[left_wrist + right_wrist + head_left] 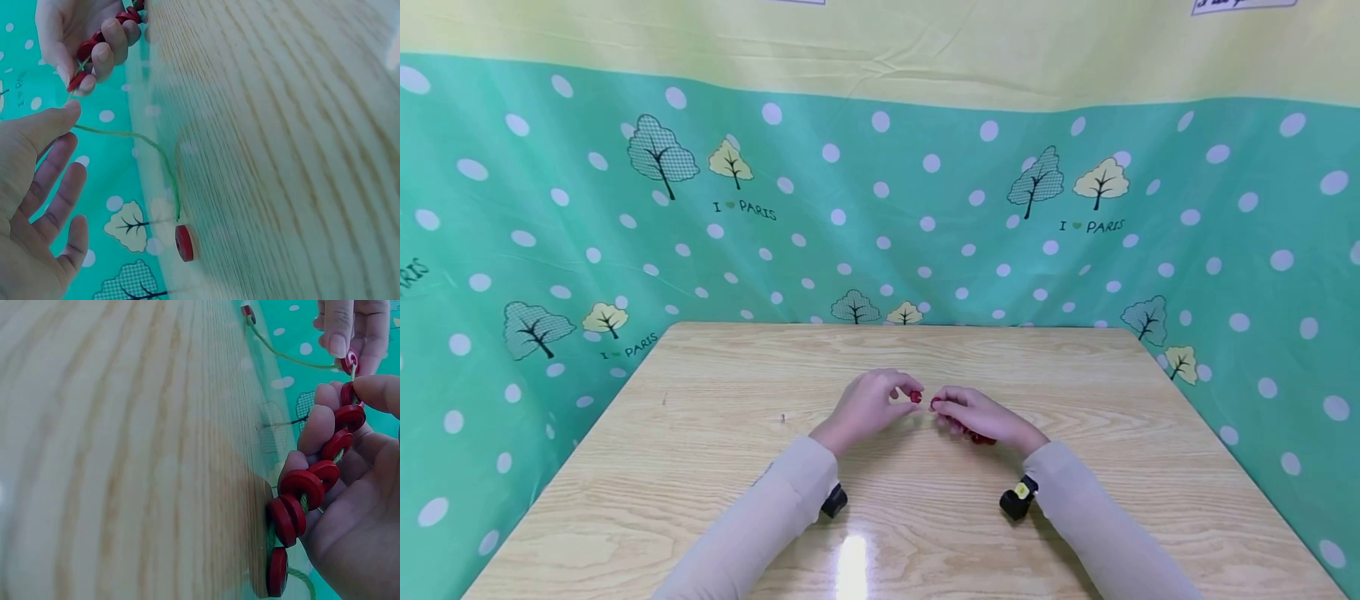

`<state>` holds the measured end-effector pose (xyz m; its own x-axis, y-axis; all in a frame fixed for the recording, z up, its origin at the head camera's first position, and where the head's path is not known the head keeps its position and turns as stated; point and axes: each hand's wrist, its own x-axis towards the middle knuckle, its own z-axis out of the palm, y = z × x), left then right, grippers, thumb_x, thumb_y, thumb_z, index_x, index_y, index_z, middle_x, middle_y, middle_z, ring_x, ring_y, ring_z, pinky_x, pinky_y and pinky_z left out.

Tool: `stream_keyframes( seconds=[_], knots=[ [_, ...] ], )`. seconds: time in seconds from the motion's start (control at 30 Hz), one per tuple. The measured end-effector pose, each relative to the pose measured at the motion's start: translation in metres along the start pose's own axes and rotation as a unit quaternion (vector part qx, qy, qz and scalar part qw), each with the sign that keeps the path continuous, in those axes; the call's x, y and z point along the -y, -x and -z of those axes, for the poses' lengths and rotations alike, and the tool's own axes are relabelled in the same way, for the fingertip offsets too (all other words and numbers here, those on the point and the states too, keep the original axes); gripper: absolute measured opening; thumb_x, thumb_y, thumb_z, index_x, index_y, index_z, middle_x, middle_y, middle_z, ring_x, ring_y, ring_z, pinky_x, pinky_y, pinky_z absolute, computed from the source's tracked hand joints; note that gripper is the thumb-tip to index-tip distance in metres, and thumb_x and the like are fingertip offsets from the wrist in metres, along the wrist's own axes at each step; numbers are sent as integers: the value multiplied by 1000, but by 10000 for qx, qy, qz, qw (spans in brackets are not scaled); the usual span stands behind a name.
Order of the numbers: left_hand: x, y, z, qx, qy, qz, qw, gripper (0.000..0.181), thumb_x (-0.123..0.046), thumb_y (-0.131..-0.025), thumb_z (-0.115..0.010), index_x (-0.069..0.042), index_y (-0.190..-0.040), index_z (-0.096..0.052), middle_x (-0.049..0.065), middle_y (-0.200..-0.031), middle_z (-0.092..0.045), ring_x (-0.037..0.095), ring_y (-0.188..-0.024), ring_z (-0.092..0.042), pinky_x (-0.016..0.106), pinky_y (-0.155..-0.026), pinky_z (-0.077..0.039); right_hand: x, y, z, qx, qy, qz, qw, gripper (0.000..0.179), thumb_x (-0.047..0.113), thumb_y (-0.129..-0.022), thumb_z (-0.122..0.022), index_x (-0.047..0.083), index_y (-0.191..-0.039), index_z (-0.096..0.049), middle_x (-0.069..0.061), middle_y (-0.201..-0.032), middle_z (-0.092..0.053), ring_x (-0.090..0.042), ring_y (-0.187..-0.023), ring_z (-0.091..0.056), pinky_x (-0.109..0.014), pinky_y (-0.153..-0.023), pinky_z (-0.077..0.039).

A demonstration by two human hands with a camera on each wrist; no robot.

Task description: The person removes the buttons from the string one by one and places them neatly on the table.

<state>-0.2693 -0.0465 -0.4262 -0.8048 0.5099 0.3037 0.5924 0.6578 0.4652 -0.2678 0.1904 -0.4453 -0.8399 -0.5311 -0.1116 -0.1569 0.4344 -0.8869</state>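
Right wrist view caught red discs (302,487) threaded on green cord (157,148) along the right hand (981,413), whose fingers pinched one, probably steadying the row. Beside it, the left hand (867,402) pinched the next disc (916,397), other fingers loosely spread, perhaps to tension the cord; a lone end disc (184,243) may have served as stopper, whether touching the table (625,467) I couldn't tell

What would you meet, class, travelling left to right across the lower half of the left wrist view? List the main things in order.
Left hand → yellow tree printed on the cloth → red bead by the green cord's end → wooden tabletop.
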Motion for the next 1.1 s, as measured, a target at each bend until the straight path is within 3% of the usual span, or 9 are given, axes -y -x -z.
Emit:
stream_keyframes(
  seconds=[0.67, 1.1],
  knots=[
    [10, 10, 13, -94, 193, 157, 9996, 23, -25, -91, -76, -17, -113, -75, -12, -105, -71, 8, -86, -63, 29, -77, -51, 0, 2, 2, -6, -26, 21, 10000, 34, 29, -108, -47, -1, -114, -60, -10, -90, -60, -19, -73, -53, -28, -61, -42],
    [16, 14, 21, -65, 232, 350, 9991, 25, -25, -91, -76, -17, -115, -74, -10, -106, -71, 14, -89, -65, 31, -77, -51, 0, 2, 1, -34, -13, -41, 10000, 34, 32, -108, -47, 1, -111, -61, -7, -87, -60, -19, -70, -51, -28, -55, -40]
  ],
)
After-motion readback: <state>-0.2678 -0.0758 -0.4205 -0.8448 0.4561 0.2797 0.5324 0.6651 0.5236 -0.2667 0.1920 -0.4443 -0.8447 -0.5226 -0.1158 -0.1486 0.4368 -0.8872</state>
